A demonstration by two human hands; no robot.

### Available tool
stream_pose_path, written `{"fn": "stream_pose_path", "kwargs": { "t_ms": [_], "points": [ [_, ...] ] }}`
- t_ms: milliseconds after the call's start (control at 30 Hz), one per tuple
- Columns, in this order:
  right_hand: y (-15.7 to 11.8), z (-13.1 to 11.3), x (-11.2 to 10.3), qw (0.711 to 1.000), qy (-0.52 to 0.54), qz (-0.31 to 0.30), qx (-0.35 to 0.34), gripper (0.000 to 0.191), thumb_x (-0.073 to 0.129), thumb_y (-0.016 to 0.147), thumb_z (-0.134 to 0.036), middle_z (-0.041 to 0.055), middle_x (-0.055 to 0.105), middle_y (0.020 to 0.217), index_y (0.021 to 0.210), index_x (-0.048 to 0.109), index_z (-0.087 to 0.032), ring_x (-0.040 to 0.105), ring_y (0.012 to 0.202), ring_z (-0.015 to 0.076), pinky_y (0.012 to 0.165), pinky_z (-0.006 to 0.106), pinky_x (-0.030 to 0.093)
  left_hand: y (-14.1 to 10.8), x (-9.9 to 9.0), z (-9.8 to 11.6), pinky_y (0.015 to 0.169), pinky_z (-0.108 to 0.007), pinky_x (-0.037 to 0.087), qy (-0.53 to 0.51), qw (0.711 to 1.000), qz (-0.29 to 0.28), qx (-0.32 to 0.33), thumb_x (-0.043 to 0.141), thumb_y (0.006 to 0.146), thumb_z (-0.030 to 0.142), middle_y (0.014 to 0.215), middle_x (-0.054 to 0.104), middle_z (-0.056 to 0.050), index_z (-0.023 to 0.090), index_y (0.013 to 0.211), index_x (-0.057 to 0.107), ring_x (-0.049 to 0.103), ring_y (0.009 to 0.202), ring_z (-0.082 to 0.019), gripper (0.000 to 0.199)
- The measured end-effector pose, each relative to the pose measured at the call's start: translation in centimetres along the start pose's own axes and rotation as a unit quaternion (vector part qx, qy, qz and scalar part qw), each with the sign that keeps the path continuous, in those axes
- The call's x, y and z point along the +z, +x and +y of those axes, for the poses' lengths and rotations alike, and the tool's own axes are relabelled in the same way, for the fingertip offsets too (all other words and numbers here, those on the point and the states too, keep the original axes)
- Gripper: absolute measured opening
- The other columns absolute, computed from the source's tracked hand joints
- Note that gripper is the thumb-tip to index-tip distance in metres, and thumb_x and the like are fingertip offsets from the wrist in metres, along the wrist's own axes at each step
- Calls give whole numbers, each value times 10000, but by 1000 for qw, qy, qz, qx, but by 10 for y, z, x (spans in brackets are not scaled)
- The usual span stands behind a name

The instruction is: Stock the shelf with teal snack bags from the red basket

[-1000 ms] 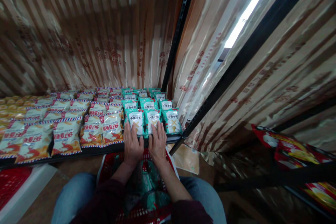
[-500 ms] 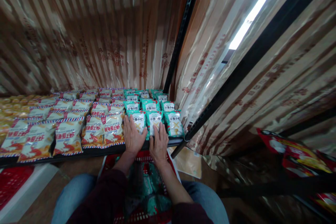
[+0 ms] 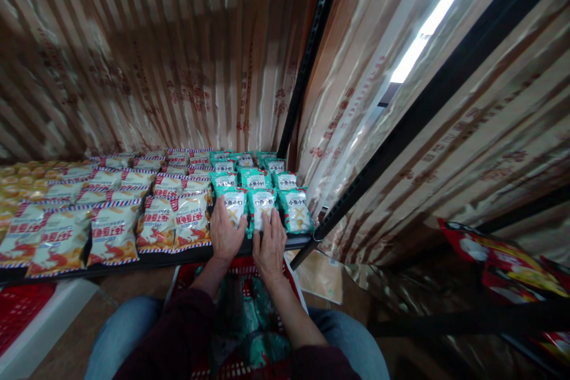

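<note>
Several green snack bags stand in rows at the right end of a black shelf. My left hand (image 3: 227, 231) rests against the left front green bag (image 3: 235, 205), fingers stretched and thumb apart. Fingers of my right hand (image 3: 270, 243) lie on the lower part of the middle front green bag (image 3: 261, 202), spread slightly. Neither hand is closed round a bag. The right front green bag (image 3: 295, 211) stands untouched beside them. White and orange snack bags (image 3: 191, 222) fill the shelf to the left of my left hand.
Below my forearms, a red basket (image 3: 291, 285) between my knees holds more green bags. A black shelf post (image 3: 356, 208) slants up at the right. Pleated curtains (image 3: 200, 59) hang behind. Red packages (image 3: 512, 261) are at the far right, and a white-edged red crate (image 3: 48, 332) at lower left.
Both hands stay at the same two green bags. The fingers of my left hand are drawn slightly closer together, and its thumb has shifted a little left.
</note>
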State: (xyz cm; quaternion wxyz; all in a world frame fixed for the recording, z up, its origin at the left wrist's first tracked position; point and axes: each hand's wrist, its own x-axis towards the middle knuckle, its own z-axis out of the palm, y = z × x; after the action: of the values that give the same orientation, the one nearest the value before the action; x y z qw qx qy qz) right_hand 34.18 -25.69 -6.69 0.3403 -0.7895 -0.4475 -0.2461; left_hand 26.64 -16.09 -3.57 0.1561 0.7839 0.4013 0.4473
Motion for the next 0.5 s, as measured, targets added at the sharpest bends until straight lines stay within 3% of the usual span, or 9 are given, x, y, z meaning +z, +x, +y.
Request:
{"fn": "stream_pose_path", "kwargs": {
  "t_ms": [500],
  "points": [
    [1, -6, -1, 1000, -16, -6, 10, 511, 405, 916, -249, 189, 282, 1487, 1407, 318, -139, 216, 1386, 286, 1028, 483, 295, -2, -1, 1, 1030, -491, 366, 26, 1000, 10, 6, 565, 807, 424, 1486, 238, -252, 85, 1444, 180, 294, 1355, -348, 817]
  ]
}}
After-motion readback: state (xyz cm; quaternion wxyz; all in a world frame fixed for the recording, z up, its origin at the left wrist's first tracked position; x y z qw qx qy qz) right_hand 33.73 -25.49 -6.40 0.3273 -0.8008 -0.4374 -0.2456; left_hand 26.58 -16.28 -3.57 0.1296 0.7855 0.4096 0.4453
